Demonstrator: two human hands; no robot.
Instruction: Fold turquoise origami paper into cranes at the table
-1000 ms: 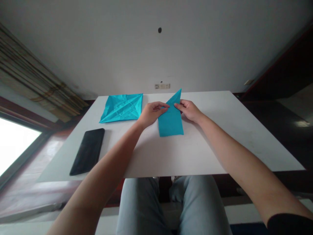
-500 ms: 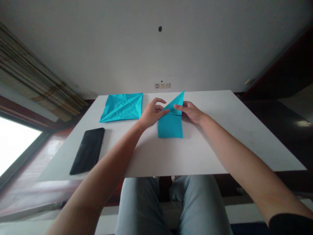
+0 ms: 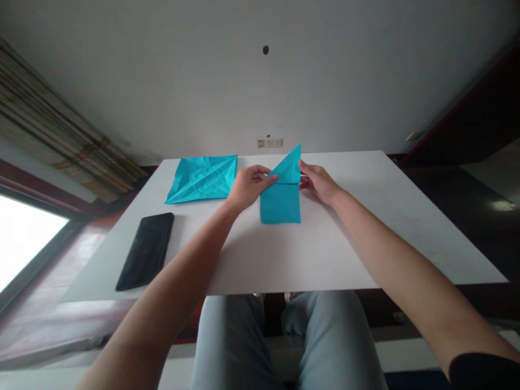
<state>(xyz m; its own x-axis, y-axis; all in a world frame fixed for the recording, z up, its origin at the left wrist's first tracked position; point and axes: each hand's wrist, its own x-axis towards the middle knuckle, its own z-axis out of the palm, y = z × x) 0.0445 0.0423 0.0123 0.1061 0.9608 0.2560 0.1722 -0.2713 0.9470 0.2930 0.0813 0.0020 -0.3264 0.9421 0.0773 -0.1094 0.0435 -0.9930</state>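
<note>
Turquoise folded paper (image 3: 280,205): my left hand (image 3: 248,187) pinched its left edge, apparently steadying it; my right hand (image 3: 320,181) curled loosely at the right edge, hold indeterminable.

No writing, label or number can be read.

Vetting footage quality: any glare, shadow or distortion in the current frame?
Head view: window blown out to white at left; head view: soft shadow on the table below the folded paper, whose edges stay readable; head view: curtain slants steeply, likely wide-lens stretch.
</note>
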